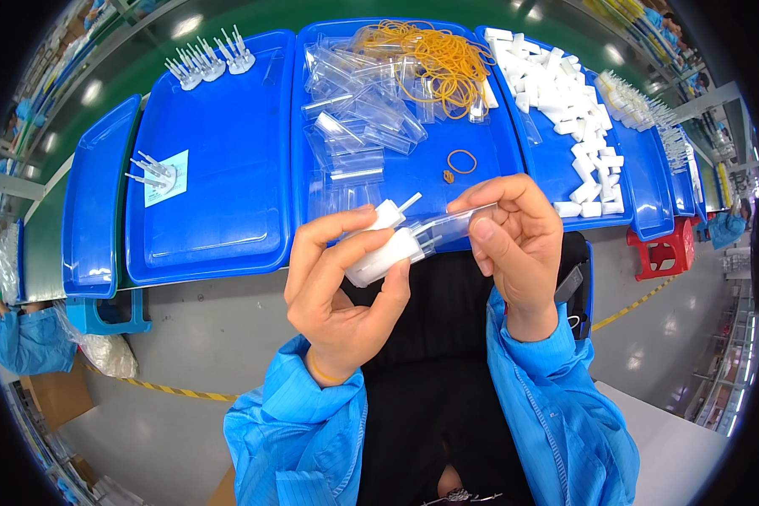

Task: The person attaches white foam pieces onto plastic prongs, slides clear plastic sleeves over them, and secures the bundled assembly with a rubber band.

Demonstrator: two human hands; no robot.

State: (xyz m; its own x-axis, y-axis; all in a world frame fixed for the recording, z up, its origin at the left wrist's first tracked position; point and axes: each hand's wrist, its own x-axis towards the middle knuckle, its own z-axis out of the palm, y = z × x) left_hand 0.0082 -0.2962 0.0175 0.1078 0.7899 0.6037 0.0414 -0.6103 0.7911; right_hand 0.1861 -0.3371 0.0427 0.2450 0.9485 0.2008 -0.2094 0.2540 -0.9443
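My left hand (341, 308) is closed round two small white plastic blocks (386, 257) with thin prongs sticking out of their right ends. In my right hand (521, 244), thumb and forefinger pinch a clear plastic piece (457, 228). Its left end overlaps the prongs of the lower block. Both hands are held over the near edge of the middle blue tray (481, 181). A loose rubber band (461, 162) and a small brown piece (449, 177) lie in that tray, just beyond my hands. Around my left wrist sits a yellowish band (325, 375).
The middle tray also holds clear plastic sleeves (367, 110) and tangled rubber bands (438, 59). White blocks (557, 93) fill the tray to its right. In the left tray (219, 169) stand pronged pieces (211, 61). A red stool (659, 251) is at right, a blue stool (110, 314) at left.
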